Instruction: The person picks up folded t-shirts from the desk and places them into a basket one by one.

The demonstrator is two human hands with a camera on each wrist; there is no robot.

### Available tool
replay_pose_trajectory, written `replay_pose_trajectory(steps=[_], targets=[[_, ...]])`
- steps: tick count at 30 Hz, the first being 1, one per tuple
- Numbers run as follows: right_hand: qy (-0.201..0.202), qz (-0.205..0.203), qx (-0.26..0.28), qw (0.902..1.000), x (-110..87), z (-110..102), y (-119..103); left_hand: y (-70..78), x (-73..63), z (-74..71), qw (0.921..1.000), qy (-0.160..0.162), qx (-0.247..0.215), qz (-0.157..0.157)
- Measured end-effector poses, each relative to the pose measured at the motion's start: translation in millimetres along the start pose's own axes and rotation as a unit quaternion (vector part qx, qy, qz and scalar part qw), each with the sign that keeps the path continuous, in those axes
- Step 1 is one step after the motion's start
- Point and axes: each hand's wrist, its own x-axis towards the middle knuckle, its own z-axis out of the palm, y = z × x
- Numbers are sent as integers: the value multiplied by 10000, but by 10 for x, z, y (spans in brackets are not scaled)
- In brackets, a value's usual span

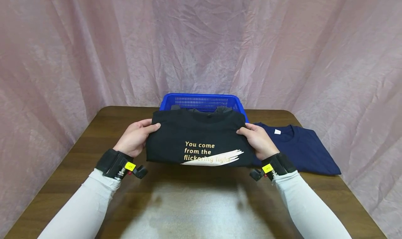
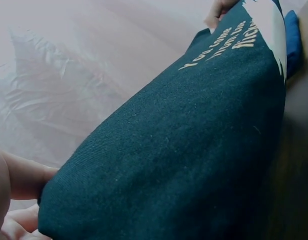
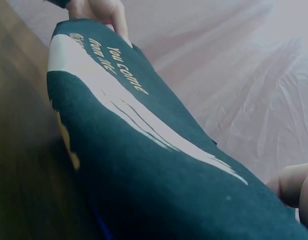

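A folded black T-shirt (image 1: 169,137) with gold lettering and a white brush-stroke print is held up between both hands. My left hand (image 1: 136,136) pinches its left edge, thumb on the front and fingers behind. On the opposite edge my right hand (image 1: 259,139) pinches the cloth the same way. The shirt (image 2: 159,135) stretches diagonally across the left wrist view, and its print shows large in the right wrist view. Behind it stands a blue plastic basket (image 1: 201,96), its front hidden by the shirt. Dark grey cloth (image 1: 221,110) shows just above the shirt's collar.
A folded navy T-shirt (image 1: 295,150) with a white neck label lies on the right of the wooden table (image 1: 84,165), close by my right hand. Pink curtains (image 1: 201,40) hang behind the table and along both sides.
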Motion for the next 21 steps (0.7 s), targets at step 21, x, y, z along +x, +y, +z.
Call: replay_pose_trajectory(steps=[21], targets=[[254, 44, 529, 9983, 533, -54, -202, 78, 619, 3, 9978, -360, -549, -12]])
